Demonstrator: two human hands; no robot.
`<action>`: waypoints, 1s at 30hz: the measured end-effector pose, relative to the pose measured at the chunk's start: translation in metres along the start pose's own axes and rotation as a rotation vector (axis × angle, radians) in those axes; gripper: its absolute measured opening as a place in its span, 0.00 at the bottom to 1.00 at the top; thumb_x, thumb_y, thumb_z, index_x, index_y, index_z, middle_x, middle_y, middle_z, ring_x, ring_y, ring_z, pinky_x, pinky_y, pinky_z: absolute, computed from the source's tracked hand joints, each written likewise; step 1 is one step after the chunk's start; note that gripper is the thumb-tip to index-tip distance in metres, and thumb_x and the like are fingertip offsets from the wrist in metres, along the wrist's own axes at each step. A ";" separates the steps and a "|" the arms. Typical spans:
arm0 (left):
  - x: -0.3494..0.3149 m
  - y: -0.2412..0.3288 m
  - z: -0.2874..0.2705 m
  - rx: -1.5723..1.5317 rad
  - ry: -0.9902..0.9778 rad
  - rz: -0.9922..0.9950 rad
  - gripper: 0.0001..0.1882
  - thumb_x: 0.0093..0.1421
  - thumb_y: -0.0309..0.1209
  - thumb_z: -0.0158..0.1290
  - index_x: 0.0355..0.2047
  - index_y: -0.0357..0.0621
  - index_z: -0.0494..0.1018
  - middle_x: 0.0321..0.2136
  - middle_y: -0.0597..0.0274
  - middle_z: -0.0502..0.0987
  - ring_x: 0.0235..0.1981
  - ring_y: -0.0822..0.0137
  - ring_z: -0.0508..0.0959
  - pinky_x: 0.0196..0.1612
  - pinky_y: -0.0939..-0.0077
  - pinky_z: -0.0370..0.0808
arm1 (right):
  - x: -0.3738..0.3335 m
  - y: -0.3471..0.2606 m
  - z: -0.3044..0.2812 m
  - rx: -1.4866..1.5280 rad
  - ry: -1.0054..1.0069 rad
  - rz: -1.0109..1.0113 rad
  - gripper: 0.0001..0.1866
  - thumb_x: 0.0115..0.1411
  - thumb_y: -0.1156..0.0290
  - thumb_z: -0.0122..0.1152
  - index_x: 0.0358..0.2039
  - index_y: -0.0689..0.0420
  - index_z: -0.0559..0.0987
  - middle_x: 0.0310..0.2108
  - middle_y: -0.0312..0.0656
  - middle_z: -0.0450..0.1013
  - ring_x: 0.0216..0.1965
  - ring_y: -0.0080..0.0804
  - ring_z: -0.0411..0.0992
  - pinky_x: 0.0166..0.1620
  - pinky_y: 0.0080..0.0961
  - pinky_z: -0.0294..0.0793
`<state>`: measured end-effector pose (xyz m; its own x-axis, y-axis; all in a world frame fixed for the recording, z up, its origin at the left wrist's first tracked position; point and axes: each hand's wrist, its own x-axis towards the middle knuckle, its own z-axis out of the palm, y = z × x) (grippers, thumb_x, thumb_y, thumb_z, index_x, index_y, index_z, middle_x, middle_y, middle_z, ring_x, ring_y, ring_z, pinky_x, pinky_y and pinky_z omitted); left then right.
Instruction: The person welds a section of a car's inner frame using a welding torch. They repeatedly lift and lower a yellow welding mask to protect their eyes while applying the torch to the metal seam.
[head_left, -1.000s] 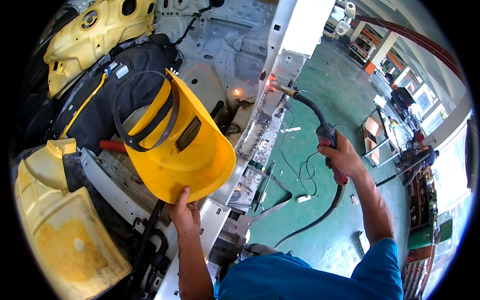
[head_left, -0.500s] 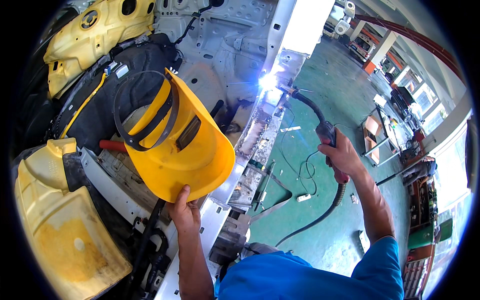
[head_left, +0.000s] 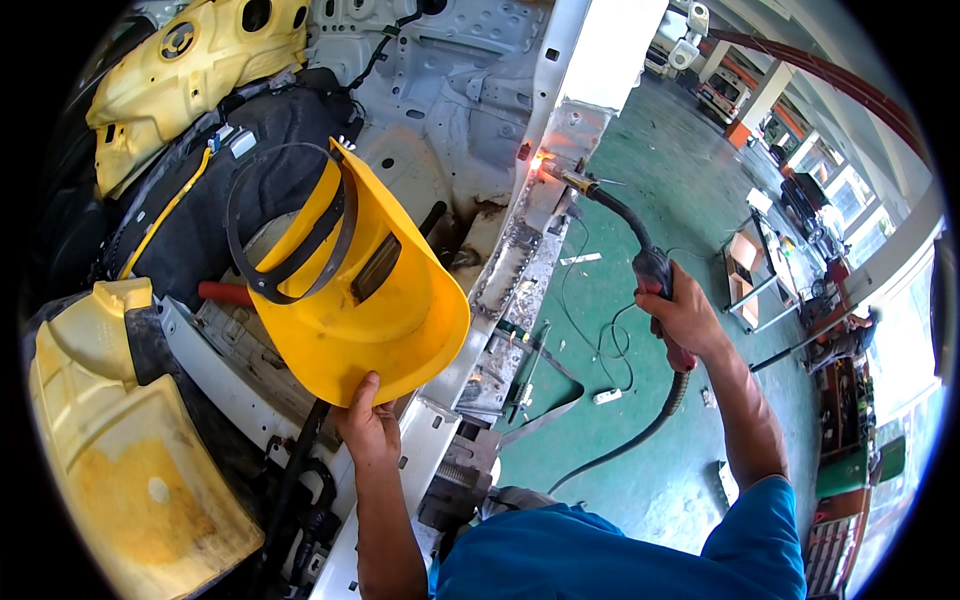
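Note:
My left hand (head_left: 368,428) grips the lower edge of a yellow welding mask (head_left: 410,310), thumb on its inner side. The mask's inside faces me, with its black headband ring (head_left: 240,230) and dark viewing window (head_left: 377,266) showing. My right hand (head_left: 687,310) is closed round the handle of a welding torch (head_left: 652,268). The torch's bent neck reaches left to the white metal sill of a vehicle body (head_left: 520,205). At its nozzle tip a small orange spot (head_left: 539,160) glows on the metal. A rough weld seam (head_left: 508,265) lies lower along the sill.
Yellowed foam panels (head_left: 150,440) and black trim (head_left: 290,120) fill the vehicle's left side. On the green floor (head_left: 640,400) lie a thin cable (head_left: 610,350) and the torch hose (head_left: 640,440). A trolley (head_left: 755,265) stands at right, and another person (head_left: 845,340) is beyond it.
The bright blue-white arc at the torch tip has gone out, leaving an orange glow. Both hands and the mask are nearly where they were.

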<state>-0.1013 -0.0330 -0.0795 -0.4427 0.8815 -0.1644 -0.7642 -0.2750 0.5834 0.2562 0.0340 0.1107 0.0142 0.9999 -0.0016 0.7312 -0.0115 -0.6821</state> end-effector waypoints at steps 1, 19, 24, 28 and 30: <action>0.000 0.000 0.000 0.000 0.002 0.000 0.30 0.57 0.19 0.55 0.61 0.37 0.61 0.53 0.52 0.73 0.51 0.56 0.78 0.51 0.63 0.80 | 0.000 -0.001 0.001 0.002 0.000 -0.002 0.16 0.56 0.69 0.63 0.37 0.63 0.68 0.23 0.39 0.70 0.18 0.24 0.72 0.21 0.26 0.71; 0.002 0.000 -0.004 0.016 -0.010 0.004 0.29 0.58 0.21 0.56 0.60 0.39 0.62 0.52 0.53 0.73 0.50 0.60 0.79 0.50 0.68 0.80 | 0.006 0.005 0.002 -0.046 0.017 -0.002 0.18 0.55 0.67 0.63 0.39 0.62 0.67 0.23 0.40 0.70 0.20 0.26 0.73 0.25 0.28 0.73; 0.002 0.002 -0.007 0.056 0.049 -0.030 0.29 0.57 0.21 0.57 0.59 0.37 0.63 0.52 0.53 0.74 0.50 0.59 0.79 0.50 0.65 0.81 | 0.006 0.004 0.008 0.003 0.050 -0.070 0.16 0.56 0.68 0.63 0.38 0.62 0.68 0.23 0.40 0.70 0.21 0.26 0.73 0.25 0.27 0.73; 0.001 -0.001 -0.001 -0.008 -0.004 0.011 0.30 0.58 0.19 0.55 0.60 0.37 0.62 0.52 0.52 0.73 0.49 0.58 0.79 0.48 0.67 0.82 | 0.001 -0.002 0.003 -0.027 0.015 -0.006 0.17 0.56 0.68 0.64 0.38 0.64 0.68 0.23 0.40 0.71 0.19 0.26 0.73 0.23 0.27 0.72; 0.002 0.000 -0.002 -0.010 -0.007 0.012 0.30 0.58 0.19 0.55 0.61 0.37 0.61 0.52 0.52 0.73 0.49 0.58 0.79 0.48 0.67 0.83 | 0.000 -0.002 0.003 -0.024 0.013 -0.002 0.17 0.55 0.68 0.64 0.38 0.63 0.68 0.23 0.40 0.71 0.19 0.26 0.73 0.23 0.27 0.72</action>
<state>-0.1028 -0.0323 -0.0818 -0.4482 0.8810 -0.1516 -0.7635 -0.2890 0.5775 0.2524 0.0342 0.1098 0.0214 0.9997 0.0089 0.7474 -0.0101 -0.6643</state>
